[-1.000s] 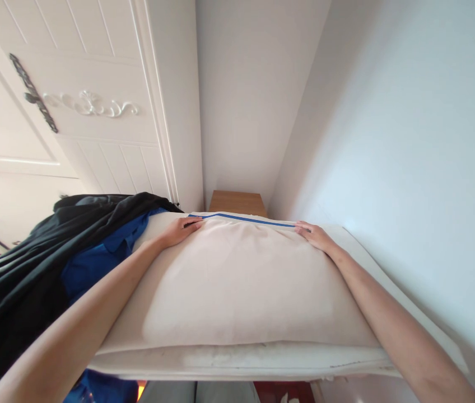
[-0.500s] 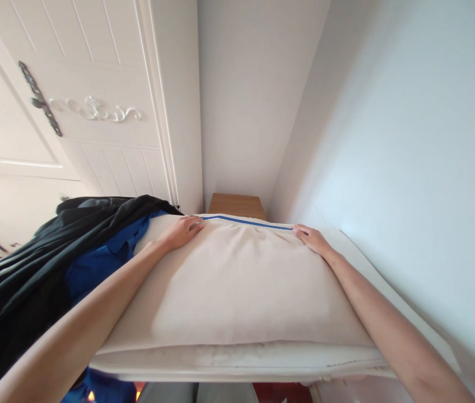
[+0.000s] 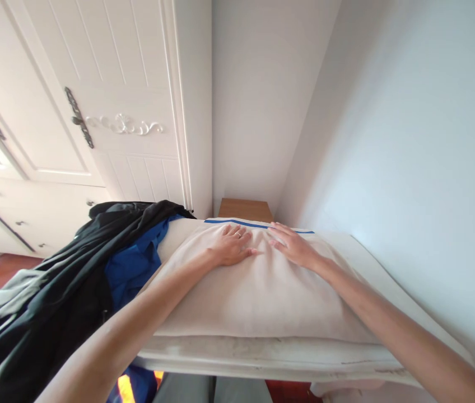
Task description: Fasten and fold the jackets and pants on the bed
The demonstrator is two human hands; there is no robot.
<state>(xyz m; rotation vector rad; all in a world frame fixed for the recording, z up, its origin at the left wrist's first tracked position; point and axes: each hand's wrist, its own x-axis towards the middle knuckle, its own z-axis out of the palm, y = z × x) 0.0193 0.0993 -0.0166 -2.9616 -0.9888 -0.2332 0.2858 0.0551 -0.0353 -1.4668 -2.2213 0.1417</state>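
A pale cream cloth piece, which looks like a pillow or folded cover (image 3: 262, 302), lies across a white padded surface, with a blue strip (image 3: 237, 223) along its far edge. My left hand (image 3: 232, 245) rests flat on its upper part, fingers spread, a ring on one finger. Beside it, my right hand (image 3: 291, 244) lies on the cloth too, its fingers stretched out and tips near the blue strip. Small wrinkles run between the two hands. Neither hand grips anything.
Black clothing (image 3: 65, 274) and blue fabric (image 3: 136, 263) are heaped at the left. A white wardrobe (image 3: 136, 73) stands behind them. A brown wooden piece (image 3: 246, 209) is at the far end, and a pale wall (image 3: 414, 145) rises on the right.
Both hands have moved inward from the far corners of the cloth, closer together and slightly nearer me. The view has shifted a little to the left.
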